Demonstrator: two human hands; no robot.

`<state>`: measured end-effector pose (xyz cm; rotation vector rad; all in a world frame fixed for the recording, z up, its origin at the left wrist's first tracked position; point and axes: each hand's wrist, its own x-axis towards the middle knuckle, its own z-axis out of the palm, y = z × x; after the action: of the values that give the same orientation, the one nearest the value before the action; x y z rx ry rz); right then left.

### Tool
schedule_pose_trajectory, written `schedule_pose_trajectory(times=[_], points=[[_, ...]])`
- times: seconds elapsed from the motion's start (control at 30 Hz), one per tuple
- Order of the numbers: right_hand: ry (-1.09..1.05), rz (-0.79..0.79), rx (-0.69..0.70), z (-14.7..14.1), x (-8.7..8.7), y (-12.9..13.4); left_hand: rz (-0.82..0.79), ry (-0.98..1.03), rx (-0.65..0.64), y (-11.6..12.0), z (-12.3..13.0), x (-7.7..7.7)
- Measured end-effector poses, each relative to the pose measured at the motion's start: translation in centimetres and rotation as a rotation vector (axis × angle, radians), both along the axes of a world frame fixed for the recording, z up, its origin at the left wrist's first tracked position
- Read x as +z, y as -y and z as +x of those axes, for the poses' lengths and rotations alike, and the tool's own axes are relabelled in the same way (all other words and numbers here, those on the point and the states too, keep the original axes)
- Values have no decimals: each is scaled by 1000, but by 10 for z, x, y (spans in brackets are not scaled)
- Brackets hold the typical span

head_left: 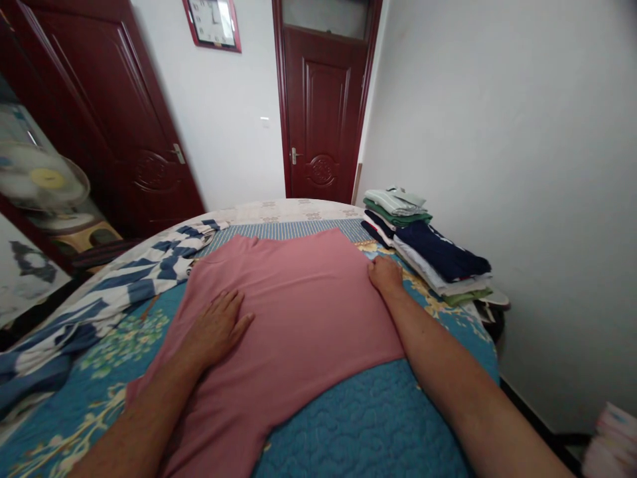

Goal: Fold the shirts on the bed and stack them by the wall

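A pink shirt (303, 305) lies spread out on the blue patterned bed cover (368, 425), its surface mostly smooth with some wrinkles near the lower left. My left hand (219, 326) rests flat on the left part of the shirt, fingers stretched out. At the shirt's right edge, my right hand (386, 273) is closed with its fingers curled on the fabric. My right forearm runs beside the shirt's lower right corner, and my left forearm covers part of its left side.
Folded clothes (438, 252) are stacked in piles at the back right, near the wall. Along the left edge lies a blue and white striped cloth (134, 279). A fan (44, 178) stands beyond it. Two dark red doors are farther back.
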<state>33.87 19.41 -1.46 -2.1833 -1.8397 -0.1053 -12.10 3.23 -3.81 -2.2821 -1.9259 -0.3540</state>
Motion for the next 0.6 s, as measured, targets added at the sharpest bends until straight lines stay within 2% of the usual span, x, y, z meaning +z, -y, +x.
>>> schedule_pose_trajectory(times=[0.13,0.37,0.6], points=[[-50,-59,-30,-2,2,-1,-5,-38,-1,-1,-1,0],[-18,30,92,-6,3,7,8,-59,8,-1,-3,-2],[-7,16,76,-9,5,9,-6,-72,7,-1,-3,-1]])
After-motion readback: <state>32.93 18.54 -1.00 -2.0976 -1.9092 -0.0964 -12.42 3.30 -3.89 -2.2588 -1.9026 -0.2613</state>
